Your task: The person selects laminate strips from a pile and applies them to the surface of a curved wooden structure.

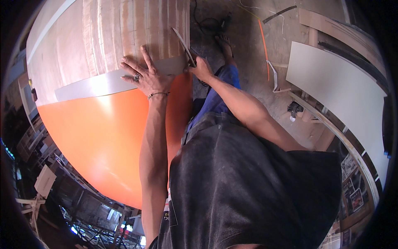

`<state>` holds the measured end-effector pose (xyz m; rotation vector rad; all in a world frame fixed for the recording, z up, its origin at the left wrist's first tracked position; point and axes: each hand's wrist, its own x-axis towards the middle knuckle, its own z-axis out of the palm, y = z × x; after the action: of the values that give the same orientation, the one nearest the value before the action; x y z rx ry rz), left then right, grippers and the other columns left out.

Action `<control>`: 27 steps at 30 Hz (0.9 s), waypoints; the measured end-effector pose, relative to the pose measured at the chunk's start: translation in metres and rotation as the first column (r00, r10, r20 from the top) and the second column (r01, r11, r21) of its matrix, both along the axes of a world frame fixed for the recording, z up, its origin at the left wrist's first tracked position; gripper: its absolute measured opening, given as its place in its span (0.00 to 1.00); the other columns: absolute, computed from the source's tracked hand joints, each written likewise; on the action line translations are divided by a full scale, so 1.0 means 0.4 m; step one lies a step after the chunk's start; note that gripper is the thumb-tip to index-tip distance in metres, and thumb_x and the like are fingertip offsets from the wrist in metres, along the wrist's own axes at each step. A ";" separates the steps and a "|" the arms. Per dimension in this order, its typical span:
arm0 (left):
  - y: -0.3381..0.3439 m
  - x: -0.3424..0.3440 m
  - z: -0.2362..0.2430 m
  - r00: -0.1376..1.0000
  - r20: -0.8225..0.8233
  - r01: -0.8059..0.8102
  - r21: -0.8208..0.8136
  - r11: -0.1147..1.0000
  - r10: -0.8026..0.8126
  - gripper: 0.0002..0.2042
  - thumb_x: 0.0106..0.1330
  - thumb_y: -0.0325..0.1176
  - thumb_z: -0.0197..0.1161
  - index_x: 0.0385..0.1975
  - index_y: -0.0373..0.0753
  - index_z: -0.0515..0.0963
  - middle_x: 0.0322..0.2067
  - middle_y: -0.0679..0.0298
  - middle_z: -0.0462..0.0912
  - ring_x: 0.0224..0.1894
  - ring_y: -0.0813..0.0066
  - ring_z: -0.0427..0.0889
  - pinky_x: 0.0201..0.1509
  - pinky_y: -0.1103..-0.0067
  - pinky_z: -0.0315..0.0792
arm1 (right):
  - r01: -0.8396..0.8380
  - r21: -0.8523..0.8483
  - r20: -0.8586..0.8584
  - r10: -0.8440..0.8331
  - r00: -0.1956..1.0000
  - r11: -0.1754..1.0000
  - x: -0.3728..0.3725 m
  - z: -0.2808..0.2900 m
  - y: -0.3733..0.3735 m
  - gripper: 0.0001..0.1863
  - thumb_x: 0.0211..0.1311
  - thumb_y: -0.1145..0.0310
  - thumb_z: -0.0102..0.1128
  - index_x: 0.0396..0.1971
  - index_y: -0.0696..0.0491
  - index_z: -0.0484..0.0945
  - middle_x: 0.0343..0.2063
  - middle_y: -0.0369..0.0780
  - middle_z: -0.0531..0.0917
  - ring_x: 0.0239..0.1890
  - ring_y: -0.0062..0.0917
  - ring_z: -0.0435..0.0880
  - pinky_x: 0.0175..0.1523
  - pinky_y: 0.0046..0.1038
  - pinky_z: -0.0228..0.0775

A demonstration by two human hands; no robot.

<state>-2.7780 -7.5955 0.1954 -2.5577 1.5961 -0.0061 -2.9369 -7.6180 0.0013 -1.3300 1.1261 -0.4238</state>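
Observation:
A large curved wooden panel (107,29) fills the upper left, with an orange surface (95,141) below it and a silver-grey strip (99,85) along their border. My left hand (149,76) lies spread over that strip and the wood just above it, fingers apart, a ring on one finger. At the panel's right edge, my right hand (201,66) is closed on a thin, pale, curved strip (182,43) that sticks up from it. What else sits inside that grip is hidden.
Pale boards (331,79) lie along the right side. An orange strip (263,45), black cords (207,23) and a crumpled dark item (295,108) are on the concrete floor (244,45). My bare foot (224,45) shows beside the panel. Wooden frames and clutter stand at the lower left.

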 end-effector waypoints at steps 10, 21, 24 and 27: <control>0.030 0.017 0.014 0.995 -0.041 0.087 -0.033 0.996 -0.088 0.70 0.38 0.68 0.84 0.85 0.59 0.48 0.82 0.35 0.36 0.84 0.32 0.33 0.81 0.34 0.41 | -0.082 -0.250 -0.117 0.054 0.992 0.965 -0.013 0.004 -0.022 0.53 0.56 0.57 0.79 0.81 0.39 0.59 0.65 0.48 0.78 0.64 0.48 0.80 0.66 0.45 0.76; 0.077 0.145 0.109 0.987 -0.157 -0.030 -0.026 0.999 0.026 0.67 0.38 0.64 0.86 0.82 0.55 0.53 0.82 0.45 0.46 0.85 0.40 0.42 0.82 0.40 0.44 | -0.206 -0.328 -0.215 0.140 0.967 0.922 -0.016 -0.005 -0.065 0.51 0.50 0.64 0.83 0.74 0.49 0.64 0.62 0.47 0.81 0.62 0.47 0.82 0.65 0.45 0.78; 0.091 0.172 0.109 0.984 -0.181 -0.010 -0.072 0.997 -0.003 0.64 0.40 0.63 0.85 0.82 0.57 0.57 0.82 0.48 0.48 0.84 0.41 0.45 0.82 0.40 0.44 | -0.187 -0.371 -0.145 0.142 0.979 0.909 -0.023 -0.004 -0.068 0.50 0.51 0.64 0.83 0.74 0.50 0.64 0.62 0.47 0.81 0.62 0.48 0.82 0.64 0.45 0.78; 0.099 0.186 0.117 0.977 -0.209 0.019 -0.104 0.994 -0.041 0.62 0.42 0.61 0.86 0.81 0.58 0.58 0.83 0.52 0.50 0.84 0.44 0.46 0.82 0.39 0.43 | -0.173 -0.335 -0.136 0.134 0.982 0.926 -0.026 0.006 -0.066 0.45 0.55 0.62 0.80 0.73 0.45 0.66 0.63 0.48 0.80 0.63 0.48 0.81 0.65 0.45 0.77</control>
<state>-2.7034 -7.5557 0.2422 -2.6887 1.7498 0.1930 -2.9473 -7.6445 0.0039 -1.7579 1.0596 -0.4502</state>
